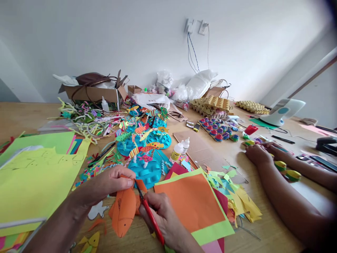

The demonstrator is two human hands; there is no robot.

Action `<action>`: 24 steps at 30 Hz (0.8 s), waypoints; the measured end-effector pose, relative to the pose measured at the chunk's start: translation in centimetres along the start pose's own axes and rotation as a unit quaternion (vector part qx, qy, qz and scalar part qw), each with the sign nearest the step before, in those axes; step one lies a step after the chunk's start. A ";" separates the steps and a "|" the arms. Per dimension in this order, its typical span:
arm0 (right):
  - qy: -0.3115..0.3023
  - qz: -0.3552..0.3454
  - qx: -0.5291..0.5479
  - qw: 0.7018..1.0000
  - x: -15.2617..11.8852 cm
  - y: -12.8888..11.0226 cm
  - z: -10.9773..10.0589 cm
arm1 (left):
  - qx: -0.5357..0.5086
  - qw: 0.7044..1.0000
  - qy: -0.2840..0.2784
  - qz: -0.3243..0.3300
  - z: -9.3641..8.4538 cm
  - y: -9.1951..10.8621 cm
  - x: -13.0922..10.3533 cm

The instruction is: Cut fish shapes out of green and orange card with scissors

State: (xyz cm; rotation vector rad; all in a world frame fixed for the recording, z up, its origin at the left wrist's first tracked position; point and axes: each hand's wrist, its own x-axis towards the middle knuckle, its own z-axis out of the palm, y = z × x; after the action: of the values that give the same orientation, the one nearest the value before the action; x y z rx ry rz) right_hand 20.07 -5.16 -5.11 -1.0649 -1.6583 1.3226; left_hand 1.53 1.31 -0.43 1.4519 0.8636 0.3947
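Observation:
Between the fingers of my left hand (110, 181) is an orange paper fish (123, 212), its head hanging down with a drawn eye and lines. My right hand (164, 214) is wrapped round red-handled scissors (151, 218), whose dark blades reach up to the orange paper near my left fingertips. Just right of my hands lies a stack of coloured sheets with an orange sheet (189, 202) on top. Under my left wrist rests a white fish-shaped paper piece (97, 211). A yellow paper fish (91, 244) lies at the bottom edge, partly cut off.
Blue paper bases (149, 172) with colourful paper fish stand ahead. Glue bottles (177, 151) sit beside them. Yellow sheets (34, 186) cover the left side, paper scraps (242, 200) the right. Another person's hands (259, 154) rest on the table near painted egg-carton pieces (292, 175).

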 end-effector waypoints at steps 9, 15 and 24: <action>-0.030 -0.007 -0.017 0.999 0.0 -0.4 -0.3 | 0.031 0.998 -0.045 -0.014 -1.0 0.1 -0.3; -0.064 -0.001 -0.015 0.998 -0.1 -0.4 -0.6 | 0.123 0.991 -0.058 0.014 -1.4 0.4 -0.5; -0.134 0.061 0.118 0.982 -0.1 -0.6 -0.8 | 0.154 0.986 -0.059 0.036 -1.8 0.7 -0.5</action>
State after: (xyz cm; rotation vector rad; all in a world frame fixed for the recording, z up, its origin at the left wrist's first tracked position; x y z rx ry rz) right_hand 20.79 -5.05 -4.37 -0.8879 -1.5933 1.7594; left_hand 0.12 2.30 0.54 1.7774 0.8023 0.2306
